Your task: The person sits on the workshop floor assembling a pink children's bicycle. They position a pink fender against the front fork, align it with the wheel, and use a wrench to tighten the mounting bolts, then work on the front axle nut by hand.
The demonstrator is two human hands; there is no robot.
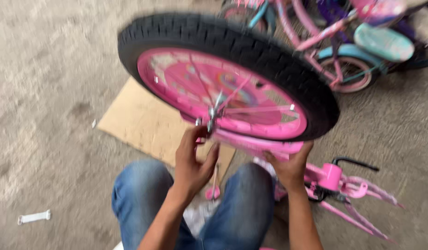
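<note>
- Pink-rimmed bicycle wheel with black tyre, tilted above my knees – cardboard sheet on the floor behind it
- My left hand pinches at the axle
- My right hand grips the pink fork beneath

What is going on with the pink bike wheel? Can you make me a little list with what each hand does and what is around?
Place: grey concrete floor
Main thing: bike wheel, black tyre, pink rim, blurred
Left hand: fingers at the wheel's metal axle
Right hand: grips the pink fork under the wheel
Legs: blue jeans, knees apart
Under the wheel: flat cardboard
Right side: pink handlebar with streamers on the floor
Top right: another small bike, pink and teal
Bottom left: small white strip
</note>
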